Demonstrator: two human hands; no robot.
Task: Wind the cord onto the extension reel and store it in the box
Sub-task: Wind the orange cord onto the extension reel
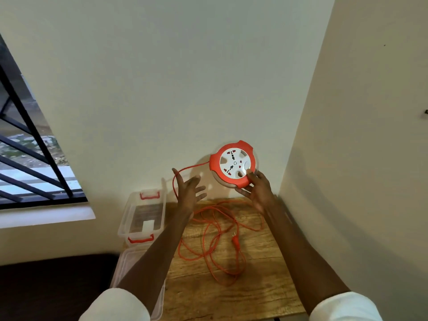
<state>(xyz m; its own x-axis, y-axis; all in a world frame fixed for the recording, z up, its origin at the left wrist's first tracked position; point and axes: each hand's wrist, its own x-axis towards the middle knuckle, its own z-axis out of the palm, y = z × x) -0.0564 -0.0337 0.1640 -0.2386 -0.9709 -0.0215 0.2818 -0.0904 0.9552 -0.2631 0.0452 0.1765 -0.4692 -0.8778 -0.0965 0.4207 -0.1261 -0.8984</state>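
A person in white sleeves is holding an orange-and-white reel [233,165] up in the air above a wooden bench [259,286], the right hand [256,189] gripping its lower rim. The left hand [188,193] is hanging open beside it, fingers spread, grasping nothing. An orange cord [208,242] is running from the reel past the left hand and lying in loose loops on the bench, its plug [236,241] among them. A clear box [143,214] with orange latches is sitting open at the bench's left edge.
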